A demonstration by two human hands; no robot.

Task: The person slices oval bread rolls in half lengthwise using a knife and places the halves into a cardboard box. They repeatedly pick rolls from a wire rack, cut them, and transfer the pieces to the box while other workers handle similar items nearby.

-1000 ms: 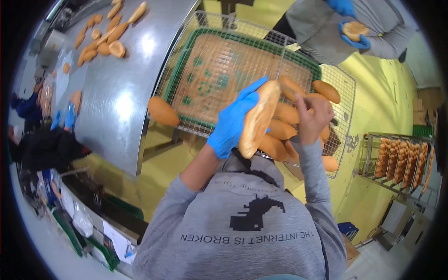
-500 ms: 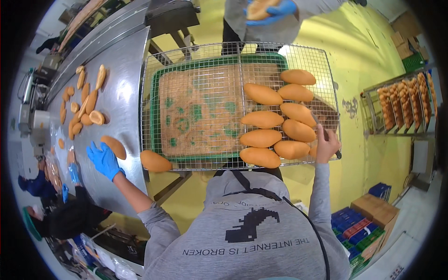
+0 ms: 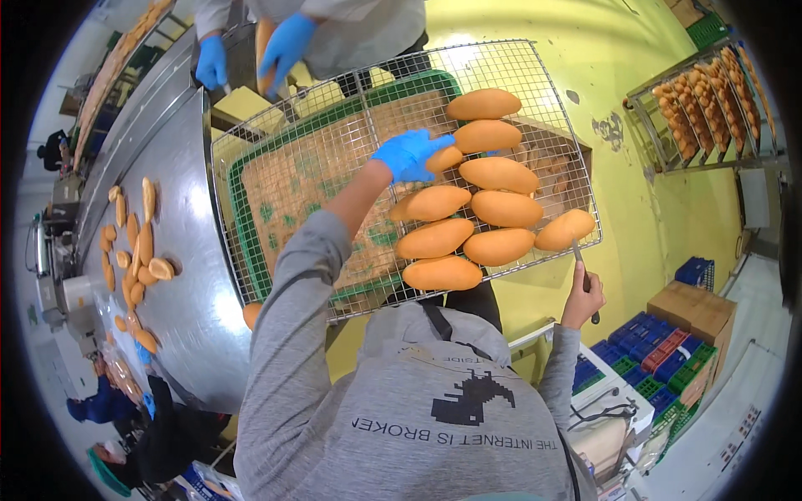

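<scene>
My left hand [image 3: 411,157], in a blue glove, has its fingers closed over a bread roll [image 3: 444,159] on the wire rack [image 3: 368,108]; the glove hides part of that roll. In my bare right hand [image 3: 585,299] is a knife [image 3: 579,257] with a dark handle. Its blade points away from me, with the tip at the near edge of a golden roll [image 3: 565,230] in the rack's right corner. More oval rolls, such as one in the middle [image 3: 499,174], lie in two columns between my hands.
A green-rimmed tray [image 3: 242,225] of crumbs sits beneath the rack. To the left, a steel table [image 3: 184,284] bears several cut rolls [image 3: 146,242]. Across the rack, another person's blue-gloved hands [image 3: 284,48] hold a roll. A rack of bread [image 3: 710,100] stands far right, stacked crates [image 3: 643,342] nearer.
My left hand has moved from the steel table to a roll on the rack. The knife has shifted to the corner roll. The view has turned, and the other person's hands have moved left.
</scene>
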